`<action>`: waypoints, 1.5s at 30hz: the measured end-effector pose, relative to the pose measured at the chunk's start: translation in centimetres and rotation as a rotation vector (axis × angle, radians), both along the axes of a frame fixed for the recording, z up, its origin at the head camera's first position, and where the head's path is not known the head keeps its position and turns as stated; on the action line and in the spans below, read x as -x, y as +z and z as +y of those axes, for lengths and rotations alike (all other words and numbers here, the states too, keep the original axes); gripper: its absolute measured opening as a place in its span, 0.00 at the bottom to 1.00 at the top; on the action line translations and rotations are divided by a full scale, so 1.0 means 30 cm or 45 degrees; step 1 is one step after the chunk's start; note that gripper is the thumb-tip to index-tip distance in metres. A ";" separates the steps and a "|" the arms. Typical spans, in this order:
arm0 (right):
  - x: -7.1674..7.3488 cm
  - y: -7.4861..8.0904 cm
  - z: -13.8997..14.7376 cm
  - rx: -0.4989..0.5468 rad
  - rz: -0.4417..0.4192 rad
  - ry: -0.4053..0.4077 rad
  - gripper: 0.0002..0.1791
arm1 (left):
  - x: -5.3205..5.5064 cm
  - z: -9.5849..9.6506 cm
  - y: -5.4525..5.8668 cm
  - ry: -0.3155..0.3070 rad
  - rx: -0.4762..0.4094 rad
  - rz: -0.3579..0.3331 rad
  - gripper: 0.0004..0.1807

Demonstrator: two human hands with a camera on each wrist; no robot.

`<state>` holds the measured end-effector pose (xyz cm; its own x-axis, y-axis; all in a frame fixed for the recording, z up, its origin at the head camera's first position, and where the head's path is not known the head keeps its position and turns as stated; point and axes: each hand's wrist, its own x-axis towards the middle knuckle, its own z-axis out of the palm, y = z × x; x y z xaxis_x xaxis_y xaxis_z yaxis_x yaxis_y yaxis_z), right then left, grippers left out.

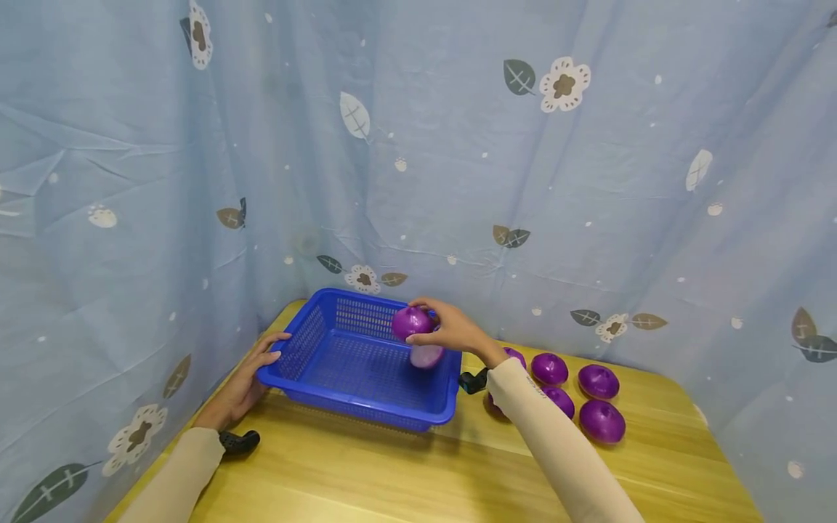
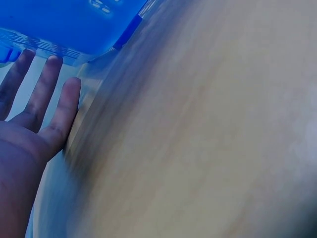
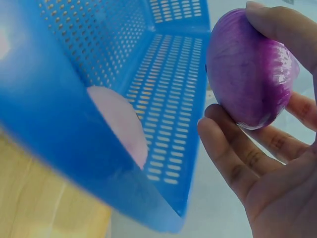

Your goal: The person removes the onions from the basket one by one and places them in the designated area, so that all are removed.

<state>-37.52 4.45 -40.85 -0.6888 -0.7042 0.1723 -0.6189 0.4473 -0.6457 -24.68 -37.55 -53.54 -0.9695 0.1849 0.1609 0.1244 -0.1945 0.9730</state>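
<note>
In the head view, my right hand [image 1: 451, 328] holds a glossy purple onion [image 1: 410, 323] above the right end of a blue plastic basket [image 1: 366, 404]. The right wrist view shows thumb and fingers around that onion [image 3: 247, 69]. Below it, a paler, pinkish onion [image 1: 426, 356] lies inside the basket, partly hidden by the basket wall in the right wrist view. My left hand [image 1: 245, 374] touches the basket's left rim, and its fingers look nearly straight in the left wrist view, against the basket's side [image 2: 64, 29].
Several more purple onions [image 1: 601, 421] stand on the wooden table [image 1: 405, 476] right of the basket, some partly behind my right sleeve [image 1: 556, 443]. A blue patterned curtain [image 1: 445, 145] hangs close behind the table and along its left side.
</note>
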 end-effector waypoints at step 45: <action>-0.176 -0.045 0.416 0.095 0.090 -0.141 0.41 | -0.002 0.003 0.007 0.009 0.037 0.000 0.23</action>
<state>-32.26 16.93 -42.21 -0.7458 -0.6079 0.2724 -0.6135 0.4676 -0.6363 -24.63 -37.46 -53.35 -0.9708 0.1828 0.1553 0.1254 -0.1650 0.9783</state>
